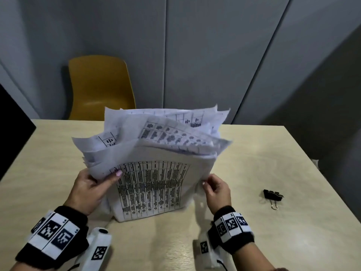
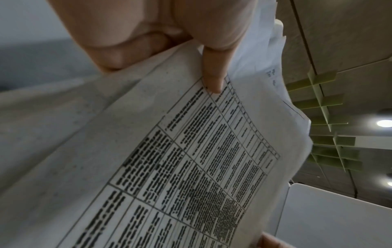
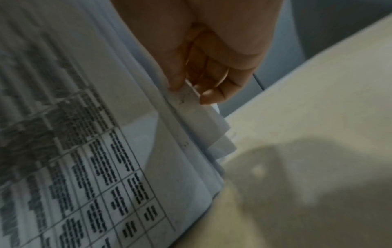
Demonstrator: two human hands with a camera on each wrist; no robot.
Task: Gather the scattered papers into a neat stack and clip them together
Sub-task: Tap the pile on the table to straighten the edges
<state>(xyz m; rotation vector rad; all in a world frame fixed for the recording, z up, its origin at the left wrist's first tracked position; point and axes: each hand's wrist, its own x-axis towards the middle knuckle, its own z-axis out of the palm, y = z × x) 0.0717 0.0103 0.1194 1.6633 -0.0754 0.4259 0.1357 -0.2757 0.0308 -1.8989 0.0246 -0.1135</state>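
A bundle of printed papers (image 1: pixel 154 184) stands upright on its lower edge on the beige table (image 1: pixel 254 153), its top sheets fanned and uneven. My left hand (image 1: pixel 91 190) grips the bundle's left edge, thumb on the front sheet (image 2: pixel 212 151). At the right edge my right hand (image 1: pixel 216 189) pinches the sheets (image 3: pixel 191 134) between thumb and fingers. A black binder clip (image 1: pixel 272 195) lies on the table to the right of the bundle, apart from both hands.
A yellow chair (image 1: pixel 101 85) stands behind the table's far edge on the left. Grey wall panels (image 1: pixel 214 55) rise beyond it. A dark object (image 1: pixel 13 124) sits at the table's left edge.
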